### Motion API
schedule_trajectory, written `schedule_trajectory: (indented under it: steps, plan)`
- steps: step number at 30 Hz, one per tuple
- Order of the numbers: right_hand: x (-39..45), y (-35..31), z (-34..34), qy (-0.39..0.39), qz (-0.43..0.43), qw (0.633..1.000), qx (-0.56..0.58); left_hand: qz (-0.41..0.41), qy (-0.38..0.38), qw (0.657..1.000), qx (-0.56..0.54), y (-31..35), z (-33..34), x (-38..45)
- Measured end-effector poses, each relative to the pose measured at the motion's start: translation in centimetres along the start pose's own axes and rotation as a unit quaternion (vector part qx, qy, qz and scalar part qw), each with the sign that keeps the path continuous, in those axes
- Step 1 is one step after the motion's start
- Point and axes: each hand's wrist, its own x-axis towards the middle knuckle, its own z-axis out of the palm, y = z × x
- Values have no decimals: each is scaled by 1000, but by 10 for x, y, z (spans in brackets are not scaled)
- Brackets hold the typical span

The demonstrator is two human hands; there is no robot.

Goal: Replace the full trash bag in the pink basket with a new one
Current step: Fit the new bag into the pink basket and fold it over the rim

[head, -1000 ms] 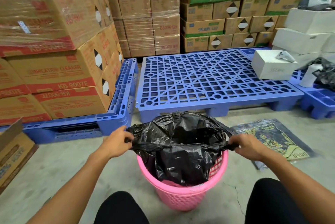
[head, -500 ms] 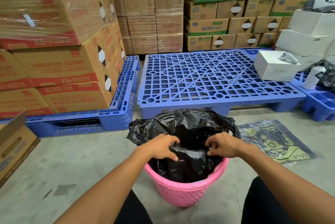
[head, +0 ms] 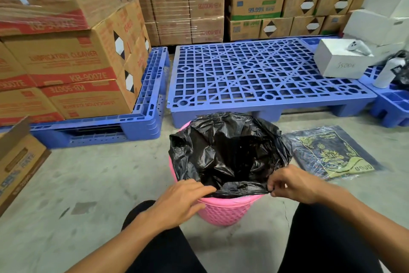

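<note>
Black plastic trash bag [head: 230,153] lines the pink basket [head: 223,210], which stands on the concrete floor [head: 99,184] at centre view; the bag's mouth gapes open and its edge drapes over the basket rim. My right hand [head: 294,184] — at 5 o'clock of the rim — has its fingers [head: 273,186] pinched closed on the bag's near edge. My left hand [head: 183,199], at 7 o'clock, lies with fingers spread loose over the edge and rim, gripping nothing I can see. Blue pallet [head: 265,73] sits at 12 o'clock beyond the basket; a flat packet [head: 332,153] lies on the floor at 3 o'clock.
</note>
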Motion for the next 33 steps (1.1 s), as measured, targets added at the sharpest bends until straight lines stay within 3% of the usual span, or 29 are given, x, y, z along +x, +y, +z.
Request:
schedule_trajectory:
  steps: [5, 10, 14, 19, 21, 23, 25, 27, 30, 33]
  plan:
    - [-8, -4, 15, 8, -5, 999, -39, 44, 47, 998, 25, -7, 10, -12]
    - [-11, -8, 28, 43, -9, 995, -92, 21, -29, 999, -17, -7, 16, -26]
    - [-11, -3, 37, 35, 13, 996, -86, -130, -58, 970, -196, -17, 11, -29]
    - [-11, -1, 14, -21, 97, 995, -10, -348, -6, 873, -343, -46, -13, -25]
    - [-11, -5, -8, 13, 130, 990, 56, -402, 34, 845, -352, -47, -32, -19]
    - [-5, -9, -26, 117, 134, 979, 103, -411, 156, 857, -267, -38, -51, -6]
    - [12, -15, -36, 193, 140, 964, 118, -354, 236, 874, -234, -14, -60, 13]
    - [35, -21, -37, 198, 137, 964, 116, -291, 206, 899, -253, 9, -51, 36]
    - [67, -21, -26, 186, 142, 969, 81, -239, 86, 950, -183, 14, -16, 66]
    - [80, -13, -16, 221, 147, 962, 65, -269, -3, 960, -75, 1, 5, 80]
